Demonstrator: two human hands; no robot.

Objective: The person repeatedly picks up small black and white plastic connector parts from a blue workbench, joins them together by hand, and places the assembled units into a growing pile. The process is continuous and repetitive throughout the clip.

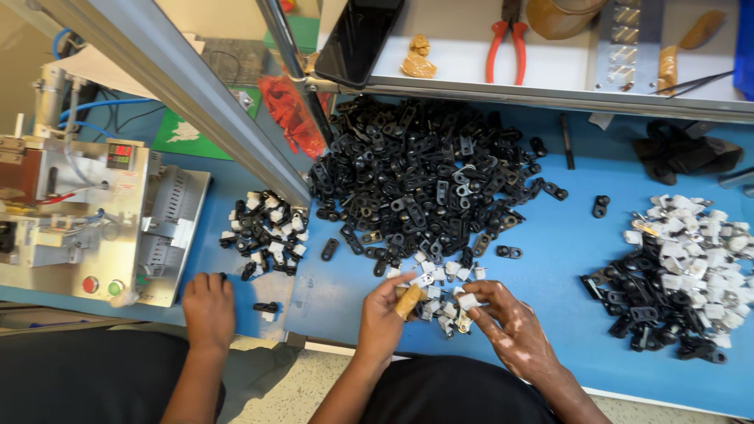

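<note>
The scene is evenly and brightly lit from above; soft shadows are cast, edges are bent by wide-angle distortion, focus is sharp.

Place: small-parts assembly workshop
Bench: blue worktable (565, 259) heaped with black plastic clips (424, 173)
Machine: metal press unit (86, 228) with red and green buttons
Shelf: red-handled pliers (506, 47), tweezers (695, 82)

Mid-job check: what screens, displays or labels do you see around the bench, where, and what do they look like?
Dark phone: flat black rectangular screen, unlit, on the white shelf's left end.
Small digital display: black panel with red and green digits, atop the metal machine at left.
Red and green round buttons: machine's front, low.
No packages visible.
</note>
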